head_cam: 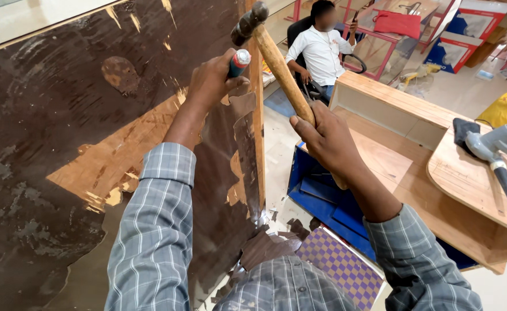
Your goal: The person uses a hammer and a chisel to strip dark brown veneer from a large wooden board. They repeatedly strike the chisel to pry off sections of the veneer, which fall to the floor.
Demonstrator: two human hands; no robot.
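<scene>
The left hand (210,80), a little above the middle of the frame, is closed around a tool with a red and grey handle (239,62); only the butt of that handle shows above the fist, and its working end is hidden behind the hand (a chisel or a screwdriver, it cannot be told which). The hand lies against a large dark brown board (51,144) that fills the left half of the frame and stands on edge. The board's dark facing is partly stripped: a bare patch of pale wood (126,155) runs diagonally from the left of centre up towards the hand, and a loose flap of the brown facing (236,138) hangs just below the fist beside the board's raw wooden edge (258,115).

The right hand (328,141), right of centre, grips the wooden shaft of a hammer (276,55) low down; the shaft slants up and to the left, and the dark metal head sits at the top centre of the frame, just above and right of the tool's handle, not touching it.

Torn scraps of brown facing (265,245) lie at the lower centre, near a purple chequered mat (337,262). A blue box (322,196) sits behind the right forearm, against a pale wooden cabinet (391,109). On a rounded wooden top at the right edge rests a grey power tool (498,152). At the upper centre a person in a white shirt (322,49) sits on a chair, well apart from the work.
</scene>
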